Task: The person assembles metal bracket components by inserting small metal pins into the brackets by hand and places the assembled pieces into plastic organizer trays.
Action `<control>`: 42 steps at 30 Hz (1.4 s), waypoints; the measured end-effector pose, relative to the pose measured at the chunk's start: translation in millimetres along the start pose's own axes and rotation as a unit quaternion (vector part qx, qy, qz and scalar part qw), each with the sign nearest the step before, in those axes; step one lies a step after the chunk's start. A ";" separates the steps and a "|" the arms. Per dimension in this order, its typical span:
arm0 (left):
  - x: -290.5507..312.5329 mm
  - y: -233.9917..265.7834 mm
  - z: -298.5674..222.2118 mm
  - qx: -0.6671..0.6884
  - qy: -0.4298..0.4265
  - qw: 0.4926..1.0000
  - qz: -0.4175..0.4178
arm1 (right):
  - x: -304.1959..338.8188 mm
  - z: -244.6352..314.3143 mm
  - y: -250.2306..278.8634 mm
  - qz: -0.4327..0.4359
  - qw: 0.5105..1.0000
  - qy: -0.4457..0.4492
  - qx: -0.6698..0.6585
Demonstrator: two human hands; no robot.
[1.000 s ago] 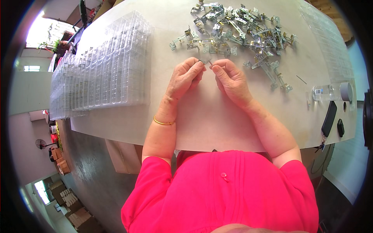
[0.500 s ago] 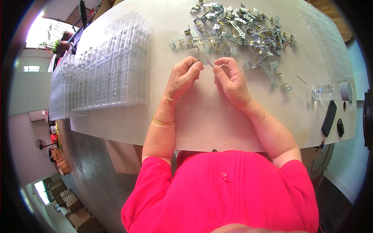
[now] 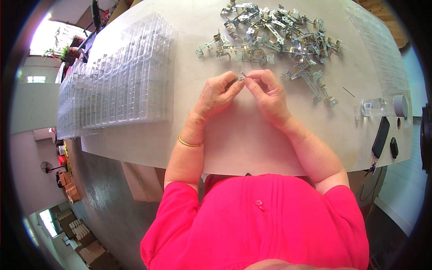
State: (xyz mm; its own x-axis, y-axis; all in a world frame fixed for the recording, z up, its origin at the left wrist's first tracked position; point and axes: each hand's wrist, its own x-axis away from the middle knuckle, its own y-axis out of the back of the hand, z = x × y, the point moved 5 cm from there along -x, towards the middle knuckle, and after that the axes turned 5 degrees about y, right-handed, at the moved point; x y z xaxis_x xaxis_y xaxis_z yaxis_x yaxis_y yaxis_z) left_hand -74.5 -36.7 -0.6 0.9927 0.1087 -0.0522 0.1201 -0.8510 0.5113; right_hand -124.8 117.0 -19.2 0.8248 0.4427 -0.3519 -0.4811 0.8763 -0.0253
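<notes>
Left hand point(image 3: 216, 96): closed in a pinch on a small metal part point(image 3: 239, 79), on the near side of the bracket pile point(image 3: 288, 38); mostly covered by the fingers.
Right hand point(image 3: 270, 94): closed with thumb and forefinger on a thin rod point(image 3: 243, 74), near side of the bracket pile, with the fingertips almost meeting those of the left hand; cannot tell if touching.
Good handling: probably best to hold the small metal part firm, to bring the thin rod straight and slowly, and to avoid much force, because of a likely risk of slipping or bending.
Clear trays point(image 3: 157, 76): stacked on the desk point(image 3: 252, 148), well to the left of the bracket pile; divided into compartments, seemingly with small metal pieces in some at the far left; in the others, cannot tell.
More trays point(image 3: 382, 49): also transparent, to the right of the bracket pile; contents not possible to make out.
Jar point(image 3: 374, 108): transparent, lying with its grey lid point(image 3: 400, 106), to the right and nearer than the bracket pile; contents not clear.
Loose pin point(image 3: 348, 92): between bracket pile and jar.
</notes>
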 end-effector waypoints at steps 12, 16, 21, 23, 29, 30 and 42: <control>-0.6 7.5 10.9 0.366 0.150 0.918 0.041 | -4.6 -0.4 7.3 -0.022 0.994 -0.097 -0.051; -0.9 6.1 11.4 0.399 0.147 0.904 0.037 | -4.2 5.7 3.7 0.006 0.996 -0.087 -0.022; -1.2 4.5 10.7 0.388 0.141 0.910 0.051 | -4.8 6.3 3.8 0.011 0.995 -0.096 -0.007; -0.7 4.8 8.7 0.379 0.138 0.913 0.057 | -5.2 6.4 4.1 0.014 0.995 -0.095 0.000; -0.5 4.0 7.7 0.360 0.131 0.922 0.053 | -4.5 4.6 4.5 0.017 0.995 -0.095 0.011; -0.1 4.2 7.8 0.360 0.131 0.922 0.052 | -4.5 3.8 4.4 0.018 0.995 -0.094 0.013; 3.8 -0.6 -3.0 0.192 0.107 0.974 0.052 | -3.7 2.7 6.3 0.042 0.970 -0.200 -0.128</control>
State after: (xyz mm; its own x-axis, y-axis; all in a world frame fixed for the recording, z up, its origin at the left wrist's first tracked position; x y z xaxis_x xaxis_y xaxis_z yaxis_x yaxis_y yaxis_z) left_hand -70.8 -34.2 1.5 0.9795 0.0807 0.1848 0.0544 -0.9882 0.1433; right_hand -130.1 121.4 -15.5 0.8041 0.5939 0.0272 -0.5675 0.7804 -0.2626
